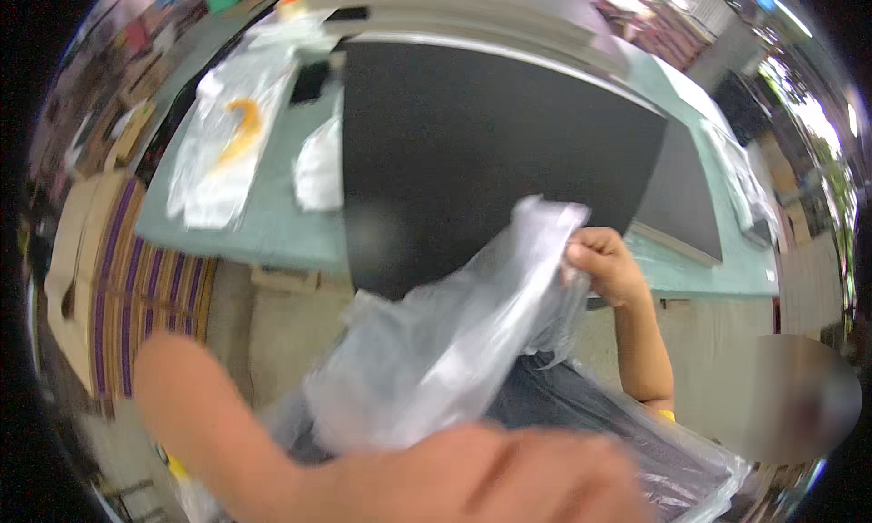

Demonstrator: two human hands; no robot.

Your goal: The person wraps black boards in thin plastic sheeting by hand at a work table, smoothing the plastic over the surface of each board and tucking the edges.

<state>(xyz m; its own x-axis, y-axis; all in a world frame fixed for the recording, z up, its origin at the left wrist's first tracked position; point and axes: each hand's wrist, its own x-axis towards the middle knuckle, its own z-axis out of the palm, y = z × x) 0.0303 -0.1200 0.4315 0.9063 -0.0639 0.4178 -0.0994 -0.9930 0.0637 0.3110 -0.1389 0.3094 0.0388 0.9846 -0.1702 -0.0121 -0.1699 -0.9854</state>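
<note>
Two hands: right (pixel 606 261) gripping clear plastic (pixel 477 314), left (pixel 545 476) curled, its grip too blurred to tell; yellow-marked bag (pixel 216 180) beyond.

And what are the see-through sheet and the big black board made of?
The see-through sheet looks like thin, glossy plastic: it crumples and shines. The big black board looks matt, perhaps coated wood; its flat dark face leaves that open.

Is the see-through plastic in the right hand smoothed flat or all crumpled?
Crumpled: the see-through plastic shows shiny creases and folds running down from the right hand.
</note>
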